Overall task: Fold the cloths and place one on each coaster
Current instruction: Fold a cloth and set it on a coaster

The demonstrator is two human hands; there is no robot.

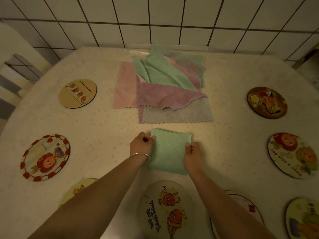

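Observation:
A folded green cloth (pixel 170 150) lies on the table in front of me. My left hand (pixel 142 144) pinches its far left edge, and my right hand (pixel 193 154) pinches its right edge. Behind it sits a loose pile of cloths (pixel 164 83) in green, purple, pink and grey. Round coasters ring the table: a tan one (pixel 78 93) and a red-rimmed one (pixel 45 157) on the left, a dark one (pixel 267 102) and a pale one (pixel 291 155) on the right, and one with orange characters (pixel 166 211) nearest me.
More coasters lie at the near edge: one under my left forearm (pixel 77 188), one at lower right (pixel 245 207) and one in the corner (pixel 303 219). A tiled wall (pixel 155 19) rises behind the table (pixel 103 128). A white chair (pixel 15 62) stands at the left.

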